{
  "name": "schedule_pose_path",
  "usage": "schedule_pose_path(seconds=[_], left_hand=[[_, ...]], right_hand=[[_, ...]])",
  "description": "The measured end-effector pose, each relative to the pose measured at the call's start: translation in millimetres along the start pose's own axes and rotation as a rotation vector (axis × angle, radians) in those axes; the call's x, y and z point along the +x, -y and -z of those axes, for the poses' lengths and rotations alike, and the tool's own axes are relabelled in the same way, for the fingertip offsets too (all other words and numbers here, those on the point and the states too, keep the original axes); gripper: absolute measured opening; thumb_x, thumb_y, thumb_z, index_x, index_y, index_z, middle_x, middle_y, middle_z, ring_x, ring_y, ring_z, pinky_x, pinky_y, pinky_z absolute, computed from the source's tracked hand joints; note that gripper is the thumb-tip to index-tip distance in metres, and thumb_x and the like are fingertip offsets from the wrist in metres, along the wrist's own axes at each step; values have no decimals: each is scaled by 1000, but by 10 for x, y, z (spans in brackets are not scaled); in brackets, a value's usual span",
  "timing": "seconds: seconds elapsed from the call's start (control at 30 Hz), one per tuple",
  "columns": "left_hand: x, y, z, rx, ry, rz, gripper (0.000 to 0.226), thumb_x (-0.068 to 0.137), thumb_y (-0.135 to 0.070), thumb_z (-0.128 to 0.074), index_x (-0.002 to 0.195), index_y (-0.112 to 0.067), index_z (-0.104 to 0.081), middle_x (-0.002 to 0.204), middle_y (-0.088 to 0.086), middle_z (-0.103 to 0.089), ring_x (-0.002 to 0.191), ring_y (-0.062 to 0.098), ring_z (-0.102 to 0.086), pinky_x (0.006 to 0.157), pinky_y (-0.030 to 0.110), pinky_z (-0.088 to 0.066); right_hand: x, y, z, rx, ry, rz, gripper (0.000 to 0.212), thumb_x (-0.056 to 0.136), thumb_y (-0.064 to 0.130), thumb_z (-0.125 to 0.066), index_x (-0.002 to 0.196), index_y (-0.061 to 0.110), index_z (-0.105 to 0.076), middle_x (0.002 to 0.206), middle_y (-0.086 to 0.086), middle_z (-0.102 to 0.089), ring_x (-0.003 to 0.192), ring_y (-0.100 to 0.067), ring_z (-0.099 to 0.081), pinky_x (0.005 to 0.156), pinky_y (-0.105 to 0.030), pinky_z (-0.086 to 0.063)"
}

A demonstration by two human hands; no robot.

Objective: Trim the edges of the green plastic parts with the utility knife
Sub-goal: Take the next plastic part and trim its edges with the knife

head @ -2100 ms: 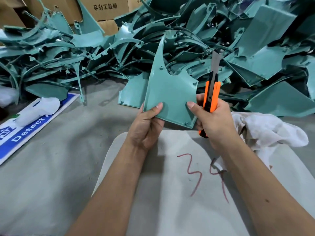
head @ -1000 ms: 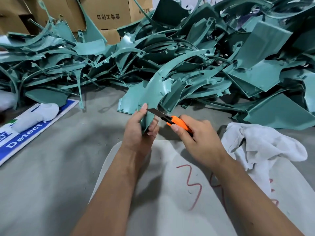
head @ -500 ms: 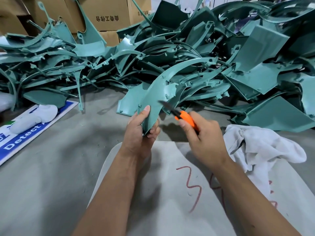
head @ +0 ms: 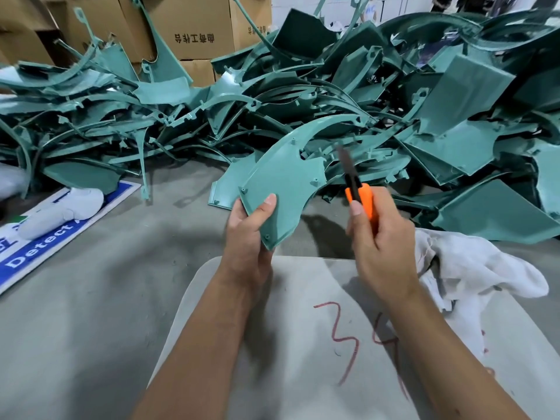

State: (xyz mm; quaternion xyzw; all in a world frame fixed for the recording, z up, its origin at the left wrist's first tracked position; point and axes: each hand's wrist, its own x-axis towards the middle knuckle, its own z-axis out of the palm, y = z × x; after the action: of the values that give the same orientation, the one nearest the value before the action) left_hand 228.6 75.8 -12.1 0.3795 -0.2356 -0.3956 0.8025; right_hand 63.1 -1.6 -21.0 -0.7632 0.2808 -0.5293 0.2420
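While the left hand [head: 248, 237] pinches a green plastic part [head: 285, 183] and the right hand [head: 381, 234] grips a knife [head: 357, 192]; a slip risks cutting the thumb [head: 268, 207].

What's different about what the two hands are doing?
The left hand grips the green plastic part by its lower corner, thumb on the face; the right hand grips the orange utility knife. The left hand touches the part; the right hand's blade is apart from it, pointing up. Both are held above the grey board.
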Motion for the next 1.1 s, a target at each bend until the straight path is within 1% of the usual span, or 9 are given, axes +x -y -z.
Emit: schedule_pose_path(seconds=[0.1, 0.23, 0.37, 0.5, 0.67, 0.73, 0.87, 0.97, 1.1], left_hand=[[-18, -5, -7, -13, 25, 10, 40, 98, -13, -64, 137, -18, -60, 132, 6, -69, 110, 21, -71, 76, 26, -58], [-2, -15, -1, -40, 11, 20, 41, 96, -12, -66, 137, -17, -61, 131, 8, -69, 110, 23, -71, 77, 28, -59], [19, 0, -3, -67, 31, 8, 44, 97, -11, -62, 140, -23, -58, 138, 8, -66, 126, 32, -63, 94, 42, -58], [26, 9, 26, -71, 28, 63, 46, 96, -12, -60, 139, -27, -58, 137, 6, -66, 127, 34, -62, 82, 41, -60], [45, -5, 70, -129, 15, 113, 59, 84, -11, -60, 142, -20, -56, 136, 10, -67, 124, 35, -64, 82, 39, -61], [31, -8, 60, -124, 30, 138, 57, 82, -14, -61, 139, -15, -60, 133, 13, -68, 113, 31, -70, 78, 34, -60], [8, -8, 57, -60, 94, 162, 27, 82, -19, -64, 104, -22, -79, 98, -1, -76, 76, 14, -72, 62, 22, -56], [11, -24, 28, -58, 136, 244, 20, 90, -23, -60, 108, -15, -63, 85, -1, -66, 58, 10, -58, 49, 18, -48], [-8, 10, -69, -173, 189, 355, 13, 90, -25, -52, 97, -14, -50, 71, -2, -46, 47, 5, -46, 41, 15, -39]], right_hand=[[0, 19, -20, -21, 64, 83, 15, 110, 17, -51, 96, 23, -51, 65, 3, -52, 53, -15, -47, 51, -23, -34], [-14, 14, -39, 19, 60, 81, 19, 110, 24, -50, 92, 29, -45, 64, 6, -46, 54, -14, -44, 53, -21, -32], [-27, -20, -57, -16, 43, 26, 24, 111, 28, -48, 88, 31, -41, 61, 4, -43, 52, -14, -41, 50, -23, -29], [-26, -79, -75, -54, 29, -47, 26, 111, 28, -49, 86, 30, -42, 59, 3, -45, 51, -13, -41, 49, -32, -33], [-13, -51, -48, -2, 45, -45, 26, 111, 30, -49, 85, 25, -46, 61, -4, -51, 52, -20, -46, 51, -41, -38], [-23, -3, -39, 35, 81, 1, 25, 112, 31, -48, 87, 26, -47, 61, -3, -50, 51, -19, -47, 49, -39, -37], [-36, 58, -30, 100, 138, 66, 24, 111, 32, -48, 88, 26, -48, 62, -1, -48, 52, -20, -45, 48, -39, -36], [-37, 104, -25, 122, 156, 96, 22, 111, 34, -48, 90, 36, -45, 63, 2, -47, 53, -16, -44, 49, -29, -34], [-28, 133, -18, 100, 165, 127, 22, 111, 34, -49, 91, 40, -44, 63, 1, -47, 54, -18, -46, 52, -23, -33]])
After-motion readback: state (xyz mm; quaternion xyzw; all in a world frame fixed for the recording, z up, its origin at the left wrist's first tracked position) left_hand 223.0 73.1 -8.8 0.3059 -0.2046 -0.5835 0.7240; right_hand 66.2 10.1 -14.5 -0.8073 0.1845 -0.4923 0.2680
